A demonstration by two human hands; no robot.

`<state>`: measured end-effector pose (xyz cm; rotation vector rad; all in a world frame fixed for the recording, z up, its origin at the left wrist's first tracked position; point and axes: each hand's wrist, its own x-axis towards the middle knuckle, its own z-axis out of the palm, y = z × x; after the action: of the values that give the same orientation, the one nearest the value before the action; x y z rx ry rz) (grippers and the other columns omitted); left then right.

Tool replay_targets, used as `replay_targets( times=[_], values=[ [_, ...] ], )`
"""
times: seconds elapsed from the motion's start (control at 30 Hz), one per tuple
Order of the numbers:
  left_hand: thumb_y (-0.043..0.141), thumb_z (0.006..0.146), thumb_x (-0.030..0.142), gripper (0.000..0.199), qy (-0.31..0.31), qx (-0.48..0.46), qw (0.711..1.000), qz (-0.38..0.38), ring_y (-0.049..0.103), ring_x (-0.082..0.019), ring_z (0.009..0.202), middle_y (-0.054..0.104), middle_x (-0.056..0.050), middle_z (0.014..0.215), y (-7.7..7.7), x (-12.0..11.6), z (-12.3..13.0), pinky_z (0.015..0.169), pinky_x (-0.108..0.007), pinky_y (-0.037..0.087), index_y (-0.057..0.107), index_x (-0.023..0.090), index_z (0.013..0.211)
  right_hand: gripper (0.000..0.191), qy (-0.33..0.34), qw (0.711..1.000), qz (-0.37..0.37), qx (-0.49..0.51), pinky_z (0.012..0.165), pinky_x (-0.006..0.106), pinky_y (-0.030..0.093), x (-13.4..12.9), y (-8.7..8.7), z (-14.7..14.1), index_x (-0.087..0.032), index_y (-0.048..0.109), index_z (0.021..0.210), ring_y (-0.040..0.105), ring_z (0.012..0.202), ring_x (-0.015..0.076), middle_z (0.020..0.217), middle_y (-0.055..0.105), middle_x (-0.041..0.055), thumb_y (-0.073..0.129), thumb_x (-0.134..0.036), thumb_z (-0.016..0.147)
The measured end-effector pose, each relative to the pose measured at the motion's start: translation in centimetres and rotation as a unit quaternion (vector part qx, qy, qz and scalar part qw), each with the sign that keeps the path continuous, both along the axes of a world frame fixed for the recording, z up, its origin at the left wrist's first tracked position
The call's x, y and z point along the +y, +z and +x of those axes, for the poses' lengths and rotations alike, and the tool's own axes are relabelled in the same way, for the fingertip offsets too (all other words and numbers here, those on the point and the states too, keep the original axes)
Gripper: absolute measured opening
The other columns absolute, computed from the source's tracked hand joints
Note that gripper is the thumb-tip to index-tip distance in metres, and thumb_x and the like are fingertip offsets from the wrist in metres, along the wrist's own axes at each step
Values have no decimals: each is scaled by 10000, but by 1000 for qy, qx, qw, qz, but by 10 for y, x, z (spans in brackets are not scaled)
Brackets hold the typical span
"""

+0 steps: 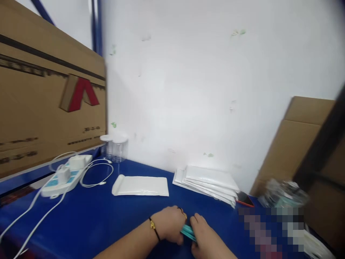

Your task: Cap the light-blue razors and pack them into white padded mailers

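Low in the head view, both hands meet over the blue table (91, 223). Between them is a small teal bundle of thin flat layers (188, 232), mostly covered by fingers, so its kind is unclear. My left hand (172, 225), with a ring and a black cord bracelet, curls closed around the bundle's left end. My right hand (203, 233) is closed on its right side, thumb and fingers bent over it. Beyond the hands, a white padded envelope (144, 186) lies flat with its flap to the left. To its right is a fanned stack of white padded envelopes (210, 181).
At left a white power strip (64, 176) holds plugs, with white cables (98, 163) trailing. Two clear jars (118, 149) stand against the wall beside a large cardboard box (51, 90). A red-edged phone (244, 199), clear plastic bags (284, 196) and leaning cardboard (293, 144) are at right.
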<state>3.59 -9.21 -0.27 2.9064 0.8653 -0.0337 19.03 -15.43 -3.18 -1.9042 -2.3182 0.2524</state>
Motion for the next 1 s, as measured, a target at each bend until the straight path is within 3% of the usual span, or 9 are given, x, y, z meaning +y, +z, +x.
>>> replay_targets(
  times=[0.17,0.33,0.4,0.47,0.57,0.7,0.83,0.93,1.0],
  values=[
    [563,702,301,301,34,-73,995,51,599,-286,838,635,-160,921,-22,-20,1,726,-386,498,598,115,936,552,30,996,-18,-84,762,391,485,4,4,-8,-149,581,1139,637,912,329,1105,626,185,495,-23,609],
    [563,737,303,205,110,-194,973,-53,614,-229,757,663,-71,857,-18,-29,-3,668,-300,453,577,191,908,469,42,994,51,-89,681,346,449,-12,58,-8,-218,605,1064,654,812,307,962,688,108,537,-83,620],
    [572,748,317,159,118,-269,949,-112,598,-197,716,655,-33,810,-12,-33,-3,614,-259,414,564,201,856,352,50,995,77,-42,685,351,448,-22,91,-3,-249,626,966,641,808,296,921,684,73,577,-139,636],
    [551,781,350,164,118,-358,910,-171,556,-160,679,622,-10,754,-8,-38,0,584,-234,384,543,186,786,428,86,987,119,59,761,363,456,-32,122,2,-297,596,1072,608,900,294,1023,658,59,665,-281,650],
    [491,829,407,248,122,-473,837,-247,482,-119,620,548,14,687,-6,-46,8,574,-225,373,512,170,761,379,94,959,186,190,893,372,427,-40,148,-2,-310,535,1207,532,1089,274,1226,569,60,514,-394,839],
    [539,776,413,246,125,-518,782,-324,450,-113,552,509,24,608,-11,-55,18,535,-235,369,494,174,739,375,90,964,190,165,967,388,390,-40,136,-27,-246,552,1230,509,1144,262,1247,569,74,389,-394,926],
    [621,708,374,233,101,-531,776,-325,521,-149,646,567,-15,646,-19,-61,19,598,-254,421,507,176,665,367,90,969,169,157,972,385,405,-46,112,-46,-235,586,1198,538,1118,246,1199,607,75,348,-357,947],
    [610,735,405,258,99,-529,768,-347,499,-124,566,534,8,586,-19,-65,16,538,-239,402,515,169,693,374,87,953,174,230,1019,395,372,-51,100,-45,-264,545,1244,501,1178,240,1267,562,66,351,-375,944],
    [609,744,454,304,102,-541,750,-367,427,-84,470,478,46,535,-14,-69,13,465,-215,344,517,165,761,437,81,924,156,340,1004,405,391,-53,93,-37,-297,409,1350,509,1178,240,1351,486,70,394,-403,927]
  ],
)
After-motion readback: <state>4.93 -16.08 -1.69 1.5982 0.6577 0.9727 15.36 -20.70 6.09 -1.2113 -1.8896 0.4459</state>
